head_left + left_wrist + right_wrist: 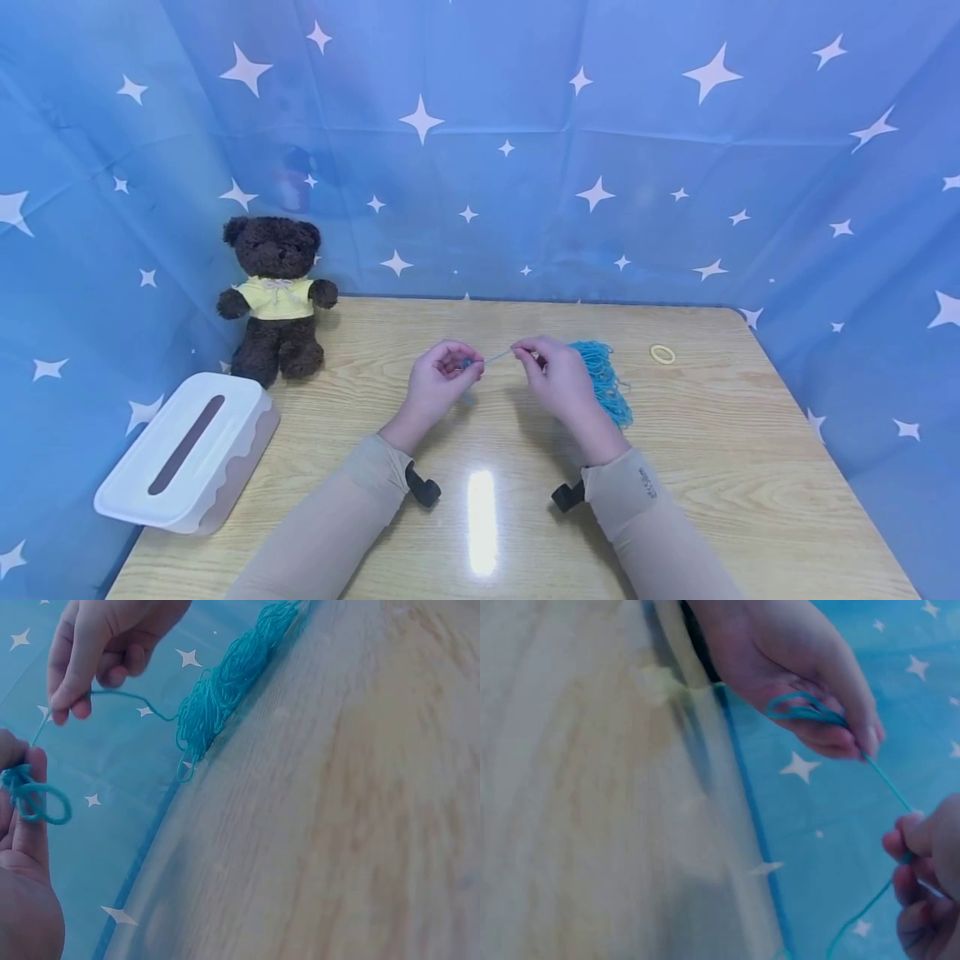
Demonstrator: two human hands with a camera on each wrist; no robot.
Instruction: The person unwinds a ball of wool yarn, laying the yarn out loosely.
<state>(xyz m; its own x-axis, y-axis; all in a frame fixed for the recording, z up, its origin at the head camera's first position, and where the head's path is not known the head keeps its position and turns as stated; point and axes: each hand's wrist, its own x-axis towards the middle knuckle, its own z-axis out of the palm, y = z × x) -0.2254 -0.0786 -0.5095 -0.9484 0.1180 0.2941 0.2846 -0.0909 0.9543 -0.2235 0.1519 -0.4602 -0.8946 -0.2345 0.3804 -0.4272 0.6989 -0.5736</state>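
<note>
Between thumb and fingers, my left hand (441,379) pinches a small looped bunch of teal yarn (34,802). A taut strand (498,357) runs from it across to my right hand (558,379), which pinches the yarn between thumb and forefinger. From the right hand the strand sags on to a loose skein of teal yarn (600,375), lying on the table just beyond that hand. In the right wrist view the yarn loops (806,711) stick out of the left hand's grip. Both hands are held above the tabletop, a short gap apart.
A pale yellow ring (662,354) lies on the wooden table (735,433) to the right of the skein. At the left stand a white tissue box (187,450) with a slot and a dark brown teddy bear (277,292) in a yellow top. Behind hangs a blue star-patterned curtain (510,217).
</note>
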